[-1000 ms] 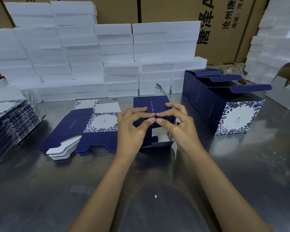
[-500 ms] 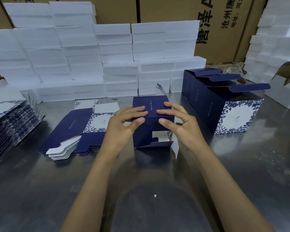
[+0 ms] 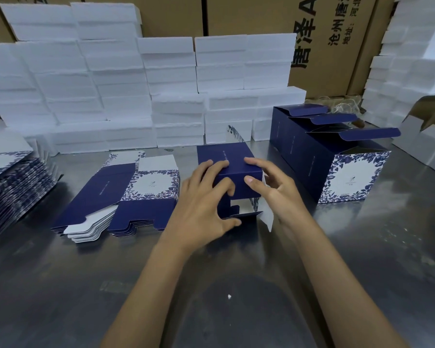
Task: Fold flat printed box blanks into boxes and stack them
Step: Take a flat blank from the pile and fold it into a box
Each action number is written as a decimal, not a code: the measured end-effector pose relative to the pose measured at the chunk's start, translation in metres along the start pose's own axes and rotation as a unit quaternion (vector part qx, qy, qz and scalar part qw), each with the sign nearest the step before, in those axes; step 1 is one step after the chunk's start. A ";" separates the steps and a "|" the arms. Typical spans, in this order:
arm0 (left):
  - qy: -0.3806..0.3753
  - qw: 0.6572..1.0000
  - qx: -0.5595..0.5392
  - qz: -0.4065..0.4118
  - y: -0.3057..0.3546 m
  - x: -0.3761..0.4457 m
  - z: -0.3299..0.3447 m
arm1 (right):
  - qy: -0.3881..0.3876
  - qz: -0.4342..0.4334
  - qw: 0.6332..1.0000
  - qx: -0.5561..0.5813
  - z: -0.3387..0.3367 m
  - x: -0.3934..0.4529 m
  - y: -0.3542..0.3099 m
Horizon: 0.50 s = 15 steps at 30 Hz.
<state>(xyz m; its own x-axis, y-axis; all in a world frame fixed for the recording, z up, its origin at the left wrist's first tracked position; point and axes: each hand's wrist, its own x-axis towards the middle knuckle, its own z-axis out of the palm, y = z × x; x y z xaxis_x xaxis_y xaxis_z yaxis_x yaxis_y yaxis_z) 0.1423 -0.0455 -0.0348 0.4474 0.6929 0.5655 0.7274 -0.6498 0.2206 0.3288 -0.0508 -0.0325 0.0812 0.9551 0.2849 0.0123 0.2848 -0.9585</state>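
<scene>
Navy-blue printed cardboard box (image 3: 232,169), half folded, stands mid-way across a steel worktable (image 3: 60,285), gripped from both sides. Left hand (image 3: 201,207) curls over its near edge, thumb on a bottom flap; right hand (image 3: 274,189) clasps the right corner. Flat blue-and-white blanks (image 3: 126,194) lie just left; finished boxes (image 3: 337,156) stand right.
</scene>
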 end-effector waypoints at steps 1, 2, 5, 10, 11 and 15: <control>0.013 1.000 0.013 -0.001 0.000 -0.001 0.002 | -0.006 0.005 1.000 0.016 -0.001 0.000 -0.001; 0.033 0.999 0.017 -0.003 -0.001 -0.001 0.003 | -0.011 0.014 0.999 0.032 -0.002 0.000 -0.002; 0.079 0.996 0.028 -0.010 -0.002 -0.001 0.006 | -0.009 0.060 0.995 0.079 -0.004 0.004 -0.001; 0.111 0.993 -0.034 -0.026 -0.004 0.000 0.012 | -0.118 0.127 0.982 0.069 -0.014 0.002 0.008; 0.118 0.990 -0.067 -0.043 -0.006 0.000 0.013 | -0.151 0.123 0.980 0.053 -0.014 0.001 0.011; 0.147 0.968 -0.170 -0.108 -0.013 -0.001 0.017 | -0.162 0.110 0.981 0.006 -0.010 0.003 0.015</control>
<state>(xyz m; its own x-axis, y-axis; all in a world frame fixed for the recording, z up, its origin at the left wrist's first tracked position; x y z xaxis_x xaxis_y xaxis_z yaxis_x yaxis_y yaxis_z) 0.1415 -0.0326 -0.0511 0.0998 0.7382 0.6671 0.5526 -0.5987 0.5798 0.3396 -0.0450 -0.0460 -0.2410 0.9686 0.0614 0.0184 0.0678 -0.9975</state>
